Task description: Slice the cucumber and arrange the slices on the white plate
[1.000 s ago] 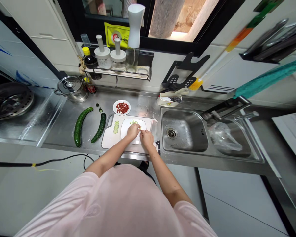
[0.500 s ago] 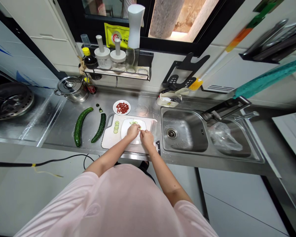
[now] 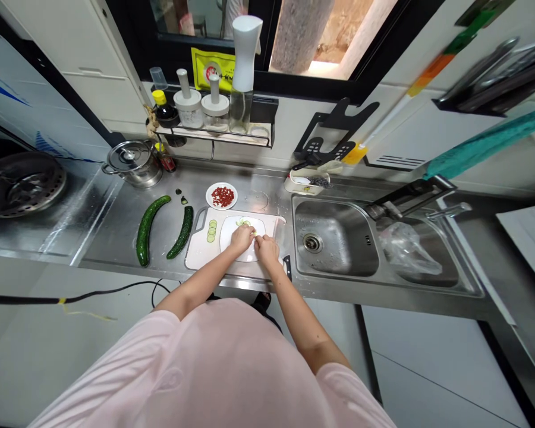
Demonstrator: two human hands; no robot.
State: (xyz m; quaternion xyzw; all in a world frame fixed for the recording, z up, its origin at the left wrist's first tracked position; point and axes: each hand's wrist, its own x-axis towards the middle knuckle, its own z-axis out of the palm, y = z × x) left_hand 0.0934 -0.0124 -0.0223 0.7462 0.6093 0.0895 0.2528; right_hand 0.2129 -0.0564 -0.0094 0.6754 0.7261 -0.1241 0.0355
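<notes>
Over a white plate (image 3: 227, 229) my left hand (image 3: 242, 238) and my right hand (image 3: 266, 249) meet, fingertips pinched together on a small pale green cucumber slice (image 3: 254, 233). My fingers cover most of it. More cucumber pieces (image 3: 243, 221) lie near the plate's far edge. The plate rests on a white cutting board (image 3: 198, 252). On the board's left side is an overlapping row of cucumber slices (image 3: 211, 230). A knife's black handle (image 3: 288, 267) shows at the board's right edge; its blade is mostly hidden by my right hand and forearm.
A cut cucumber (image 3: 181, 233) and a whole cucumber (image 3: 149, 229) lie left of the board. Behind it stands a small plate of chopped red pieces (image 3: 222, 196). A double sink (image 3: 334, 238) is to the right, a lidded pot (image 3: 134, 163) back left, a seasoning rack (image 3: 214, 134) above.
The whole view has shifted slightly as my head moved. Both hands keep their pinch over the plate, with hardly any change.
</notes>
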